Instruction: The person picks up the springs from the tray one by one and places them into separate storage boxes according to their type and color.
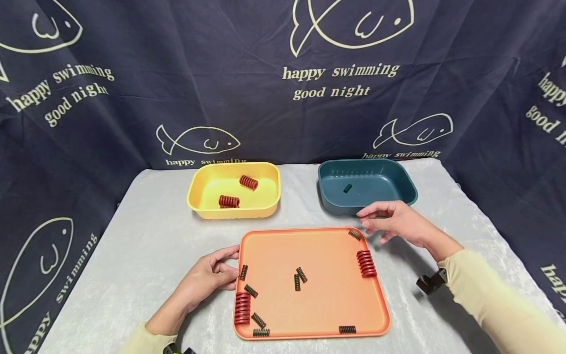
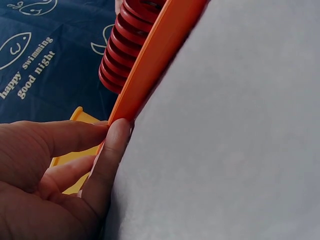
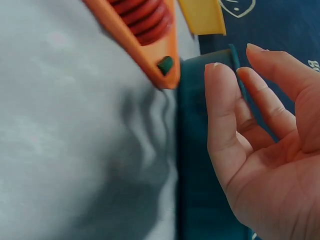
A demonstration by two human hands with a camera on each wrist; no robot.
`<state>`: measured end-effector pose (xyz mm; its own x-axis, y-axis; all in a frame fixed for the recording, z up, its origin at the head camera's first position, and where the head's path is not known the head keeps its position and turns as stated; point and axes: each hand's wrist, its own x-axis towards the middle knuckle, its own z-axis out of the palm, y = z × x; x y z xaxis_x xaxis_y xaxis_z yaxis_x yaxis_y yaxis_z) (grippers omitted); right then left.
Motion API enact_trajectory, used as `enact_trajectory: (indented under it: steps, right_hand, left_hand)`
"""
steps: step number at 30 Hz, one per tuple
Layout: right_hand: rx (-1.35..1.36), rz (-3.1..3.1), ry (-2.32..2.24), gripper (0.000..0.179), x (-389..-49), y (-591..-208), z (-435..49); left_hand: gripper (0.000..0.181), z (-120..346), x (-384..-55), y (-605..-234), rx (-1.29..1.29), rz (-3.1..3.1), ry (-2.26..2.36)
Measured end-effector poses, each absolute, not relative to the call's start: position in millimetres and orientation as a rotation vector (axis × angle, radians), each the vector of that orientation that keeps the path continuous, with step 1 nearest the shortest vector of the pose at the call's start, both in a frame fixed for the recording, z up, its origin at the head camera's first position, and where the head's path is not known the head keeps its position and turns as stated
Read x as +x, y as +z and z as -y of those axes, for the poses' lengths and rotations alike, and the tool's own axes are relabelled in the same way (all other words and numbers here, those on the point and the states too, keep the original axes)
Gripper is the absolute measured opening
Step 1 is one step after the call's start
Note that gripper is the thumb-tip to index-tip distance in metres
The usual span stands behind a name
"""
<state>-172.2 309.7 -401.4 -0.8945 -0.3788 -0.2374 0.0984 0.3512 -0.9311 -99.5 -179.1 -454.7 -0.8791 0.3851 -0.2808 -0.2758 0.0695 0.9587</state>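
My left hand (image 1: 207, 276) grips the left edge of an orange tray (image 1: 327, 314), its fingertips right at the rim in the left wrist view. Inside the tray lie two thick red springs, one at the left edge (image 1: 242, 308) and one near the right (image 1: 366, 263). Several small dark green springs are scattered there too, among them a pair in the middle (image 1: 297, 282). My right hand (image 1: 395, 223) hovers between the tray's top right corner and the blue bin (image 1: 329, 202), fingers loosely bent with nothing between them. One small green spring (image 1: 348, 188) lies in that bin.
A yellow bin (image 1: 261, 212) at the back left holds two red springs (image 1: 229, 201). Both bins stand on the pale tablecloth (image 1: 146, 231) behind the tray. Dark blue curtain cloth (image 1: 247, 73) with fish prints hangs behind the table and at its sides.
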Motion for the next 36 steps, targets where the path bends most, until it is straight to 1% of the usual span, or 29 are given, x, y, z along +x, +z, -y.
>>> enact_trajectory:
  steps: [4, 11, 21, 26, 32, 36]
  right_hand:
    - [-0.263, -2.198, -1.541, 0.044, -168.6, -409.5, -307.2]
    - [-0.233, -2.198, -1.533, 0.037, -166.0, -420.5, -304.4]
    - [-0.22, -2.292, -1.461, 0.037, -166.1, -418.5, -296.9]
    - [-0.218, -2.401, -1.357, 0.032, -167.3, -419.4, -286.0]
    - [-0.281, -2.564, -1.186, 0.023, -167.5, -420.7, -275.3]
    - [-0.388, -2.627, -1.176, 0.02, -167.5, -422.6, -273.1]
  left_hand:
    - [0.066, 179.2, -99.4, -454.8, 0.113, -1.89, 1.861]
    - [0.065, 178.4, -99.1, -454.3, 0.107, -1.894, 1.857]
    - [0.065, 178.3, -98.6, -453.0, 0.102, -1.888, 1.861]
    - [0.065, 178.5, -98.6, -453.4, 0.099, -1.892, 1.864]
    - [0.066, 178.5, -98.4, -453.6, 0.101, -1.889, 1.863]
    - [0.066, 178.4, -98.3, -453.3, 0.103, -1.889, 1.862]
